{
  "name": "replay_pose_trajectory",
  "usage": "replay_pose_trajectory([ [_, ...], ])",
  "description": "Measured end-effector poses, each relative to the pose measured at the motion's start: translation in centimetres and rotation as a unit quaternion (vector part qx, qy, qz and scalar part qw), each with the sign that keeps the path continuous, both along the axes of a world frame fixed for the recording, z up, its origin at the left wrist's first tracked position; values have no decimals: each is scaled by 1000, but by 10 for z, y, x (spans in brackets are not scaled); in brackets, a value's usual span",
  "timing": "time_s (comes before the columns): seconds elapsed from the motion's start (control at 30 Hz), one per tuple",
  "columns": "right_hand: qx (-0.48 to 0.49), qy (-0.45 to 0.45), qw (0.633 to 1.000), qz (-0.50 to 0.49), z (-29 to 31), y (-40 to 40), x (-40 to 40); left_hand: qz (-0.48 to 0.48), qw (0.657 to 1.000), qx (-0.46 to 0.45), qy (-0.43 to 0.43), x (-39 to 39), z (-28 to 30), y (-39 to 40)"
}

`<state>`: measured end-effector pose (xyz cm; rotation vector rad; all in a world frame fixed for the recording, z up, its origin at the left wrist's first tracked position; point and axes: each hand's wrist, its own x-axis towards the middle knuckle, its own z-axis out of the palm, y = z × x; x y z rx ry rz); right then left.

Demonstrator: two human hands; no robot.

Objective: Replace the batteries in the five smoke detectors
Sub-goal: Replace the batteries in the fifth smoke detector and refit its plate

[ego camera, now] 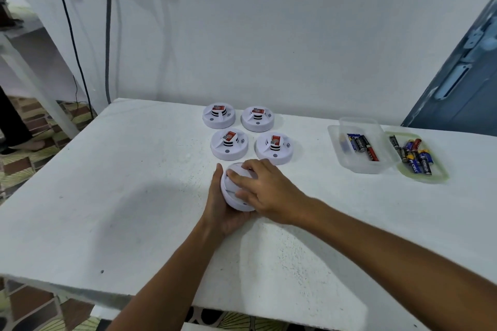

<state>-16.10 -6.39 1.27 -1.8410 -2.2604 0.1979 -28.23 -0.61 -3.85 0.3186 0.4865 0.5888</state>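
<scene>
A round white smoke detector [233,193] is tilted on its edge near the middle of the white table [129,196]. My left hand [223,209] cups it from below and the left, thumb up along its rim. My right hand [265,191] grips it from the top and right, fingers curled over its face. Several more white detectors stand just behind in a square, each with a red label on top: back left [219,115], back right [257,118], front left [229,144], front right [274,148].
At the right a clear plastic tub [360,166] holds several batteries [361,145]. Its green-rimmed lid [441,177] lies beside it with several more batteries [412,156]. A wall runs behind the table, cables hang at the left, a blue door stands at the right.
</scene>
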Motion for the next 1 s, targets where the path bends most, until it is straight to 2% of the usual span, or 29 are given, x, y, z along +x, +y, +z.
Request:
replay_pose_trajectory([
  [0.13,127,5,992,-16,-19,0,-16,27,999,5,21,-4,0,-1],
  [0.4,242,73,967,-32,-42,-1,-18,51,998,19,8,-2,1,-4],
  [0.77,247,109,958,-102,-51,10,-27,125,991,32,-33,12,-1,1],
  [1.0,258,38,954,-145,-53,13,-30,146,988,49,-9,14,1,0],
])
